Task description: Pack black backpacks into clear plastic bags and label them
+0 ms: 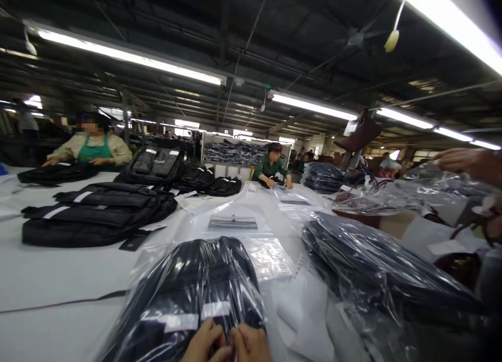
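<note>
A black backpack (214, 262) lies inside a clear plastic bag (261, 304) right before me on the table. White strips show on the pack through the film. At the bottom edge of the view, my left hand (207, 343) has its fingers curled and pinched on the plastic bag. My right hand (251, 343) is close beside it, thumb and fingers also pinching the film. The two hands almost touch over the lower part of the backpack. The fingertips partly hide what lies between them.
Black backpacks (94, 210) are stacked left on the white table (50, 278). Bagged packs (364, 252) lie right, beside loose paper (306, 309). Flat plastic bags (233, 222) lie ahead. Co-workers (94, 150) stand across the table; another person's hand (470, 163) holds film at right.
</note>
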Motion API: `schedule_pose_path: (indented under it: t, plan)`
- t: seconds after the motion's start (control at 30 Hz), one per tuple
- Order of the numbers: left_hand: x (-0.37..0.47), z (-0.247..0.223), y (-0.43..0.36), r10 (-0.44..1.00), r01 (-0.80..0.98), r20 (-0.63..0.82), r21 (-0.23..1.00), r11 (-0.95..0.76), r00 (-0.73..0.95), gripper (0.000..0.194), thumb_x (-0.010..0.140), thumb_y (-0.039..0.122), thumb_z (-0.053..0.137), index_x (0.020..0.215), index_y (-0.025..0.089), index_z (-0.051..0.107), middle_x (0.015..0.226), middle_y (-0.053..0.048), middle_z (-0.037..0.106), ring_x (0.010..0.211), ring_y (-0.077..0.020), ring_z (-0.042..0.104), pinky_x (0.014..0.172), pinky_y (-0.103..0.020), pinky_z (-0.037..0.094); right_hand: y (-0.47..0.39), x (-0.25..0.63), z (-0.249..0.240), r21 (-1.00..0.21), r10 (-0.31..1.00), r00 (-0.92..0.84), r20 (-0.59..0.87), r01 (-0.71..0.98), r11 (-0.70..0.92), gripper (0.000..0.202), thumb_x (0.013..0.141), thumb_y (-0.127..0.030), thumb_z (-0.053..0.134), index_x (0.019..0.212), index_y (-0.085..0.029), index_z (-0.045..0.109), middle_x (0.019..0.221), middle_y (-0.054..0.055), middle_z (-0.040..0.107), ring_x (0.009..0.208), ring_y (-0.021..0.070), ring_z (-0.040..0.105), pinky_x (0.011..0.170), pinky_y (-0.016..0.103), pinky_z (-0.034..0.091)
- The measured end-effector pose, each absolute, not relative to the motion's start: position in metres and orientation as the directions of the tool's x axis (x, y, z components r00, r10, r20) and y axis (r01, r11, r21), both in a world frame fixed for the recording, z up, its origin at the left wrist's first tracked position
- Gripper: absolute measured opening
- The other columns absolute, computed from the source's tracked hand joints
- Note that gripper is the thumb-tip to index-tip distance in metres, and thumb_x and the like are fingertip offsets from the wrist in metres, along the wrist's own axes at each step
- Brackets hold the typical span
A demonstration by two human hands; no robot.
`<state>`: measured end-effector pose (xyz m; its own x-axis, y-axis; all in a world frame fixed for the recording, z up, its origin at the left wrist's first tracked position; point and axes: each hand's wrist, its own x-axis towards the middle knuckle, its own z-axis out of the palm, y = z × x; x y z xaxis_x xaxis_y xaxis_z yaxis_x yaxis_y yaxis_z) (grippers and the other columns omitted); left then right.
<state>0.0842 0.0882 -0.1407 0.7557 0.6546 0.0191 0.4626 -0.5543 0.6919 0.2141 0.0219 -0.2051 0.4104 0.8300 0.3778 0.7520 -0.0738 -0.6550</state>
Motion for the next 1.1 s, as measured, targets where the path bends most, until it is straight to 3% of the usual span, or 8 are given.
schedule_pose_path:
  t: [0.13, 0.27, 0.4, 0.53, 0.6, 0.77, 0.93, 1.1]
  plan:
    - [0.085, -0.123, 0.075, 0.692, 0.452, -0.001, 0.758, -0.47, 0.722, 0.027, 0.084, 0.039, 0.04, 0.064, 0.02, 0.039, 0.064, 0.002, 0.046, 0.066, -0.0151, 0.043, 0.063, -0.026, 0.034, 0.015, 0.222, -0.16, -0.928, 0.95, 0.306, 0.052, 0.366, -0.067, 0.056, 0.089, -0.057, 0.031, 0.06, -0.017, 0.058, 0.046, 0.003, 0.056, 0.046, 0.0145, 0.056, 0.052, 0.025, 0.04]
    - [0.086, -0.107, 0.067, 0.706, 0.469, -0.018, 0.759, -0.451, 0.708, 0.026, 0.084, 0.037, 0.041, 0.065, 0.02, 0.04, 0.064, 0.003, 0.045, 0.067, -0.0152, 0.044, 0.064, -0.026, 0.032, -0.024, 0.284, -0.115, -0.992, 0.978, 0.197, -0.073, 0.083, -0.091, 0.056, 0.09, -0.051, 0.024, 0.123, -0.014, 0.049, 0.09, 0.013, 0.07, 0.077, 0.0216, 0.069, 0.07, 0.037, 0.053]
    - [0.087, -0.101, 0.064, 0.73, 0.497, -0.039, 0.757, -0.424, 0.683, 0.026, 0.084, 0.037, 0.039, 0.065, 0.02, 0.041, 0.065, 0.003, 0.044, 0.067, -0.0155, 0.044, 0.065, -0.026, 0.032, -0.099, 0.343, -0.109, -0.765, 0.978, 0.098, 0.186, 0.639, 0.082, 0.069, 0.076, -0.014, 0.042, 0.142, -0.024, 0.026, 0.144, 0.01, 0.038, 0.133, 0.0246, 0.032, 0.109, 0.052, 0.025]
    - [0.088, -0.101, 0.063, 0.743, 0.505, -0.048, 0.763, -0.404, 0.668, 0.025, 0.084, 0.037, 0.039, 0.066, 0.02, 0.041, 0.066, 0.003, 0.045, 0.069, -0.0159, 0.045, 0.065, -0.026, 0.033, -0.13, 0.336, -0.144, -0.328, 0.98, -0.028, 0.195, 0.94, 0.092, 0.087, 0.065, -0.017, 0.065, 0.143, -0.022, 0.025, 0.15, 0.014, 0.019, 0.138, 0.0357, 0.008, 0.107, 0.065, 0.012]
    - [0.087, -0.102, 0.063, 0.739, 0.491, -0.052, 0.778, -0.392, 0.672, 0.026, 0.085, 0.037, 0.039, 0.066, 0.02, 0.041, 0.066, 0.003, 0.044, 0.069, -0.0157, 0.045, 0.065, -0.026, 0.033, -0.119, 0.322, -0.156, -0.318, 0.968, -0.052, 0.245, 0.939, 0.131, 0.091, 0.061, -0.033, 0.076, 0.14, -0.021, 0.034, 0.15, 0.017, 0.02, 0.137, 0.0376, 0.011, 0.106, 0.064, 0.018]
    - [0.083, -0.103, 0.065, 0.726, 0.437, -0.052, 0.827, -0.354, 0.686, 0.027, 0.087, 0.038, 0.04, 0.068, 0.019, 0.043, 0.066, 0.004, 0.041, 0.066, -0.0136, 0.04, 0.063, -0.025, 0.032, -0.089, 0.308, -0.14, -0.614, 0.926, -0.081, 0.369, 0.727, 0.308, 0.016, 0.086, -0.034, 0.056, 0.089, -0.029, 0.07, 0.123, 0.005, 0.061, 0.12, 0.0265, 0.05, 0.103, 0.053, 0.034]
    - [0.079, -0.1, 0.063, 0.741, 0.436, -0.062, 0.84, -0.323, 0.669, 0.031, 0.09, 0.041, 0.035, 0.068, 0.02, 0.041, 0.065, 0.004, 0.042, 0.064, -0.0131, 0.041, 0.062, -0.024, 0.033, -0.088, 0.31, -0.134, -0.952, 0.95, 0.267, 0.16, 0.295, 0.078, 0.028, 0.087, -0.041, 0.05, 0.08, -0.023, 0.071, 0.072, 0.002, 0.072, 0.074, 0.0196, 0.068, 0.084, 0.035, 0.051]
    - [0.083, -0.106, 0.06, 0.801, 0.567, -0.021, 0.717, -0.404, 0.598, 0.031, 0.09, 0.039, 0.031, 0.065, 0.022, 0.034, 0.061, 0.004, 0.041, 0.059, -0.0135, 0.043, 0.059, -0.025, 0.03, -0.067, 0.302, -0.164, -0.991, 0.846, 0.516, -0.134, -0.083, -0.107, 0.042, 0.076, -0.057, 0.055, 0.07, -0.016, 0.064, 0.049, -0.001, 0.058, 0.043, 0.0157, 0.056, 0.047, 0.027, 0.047]
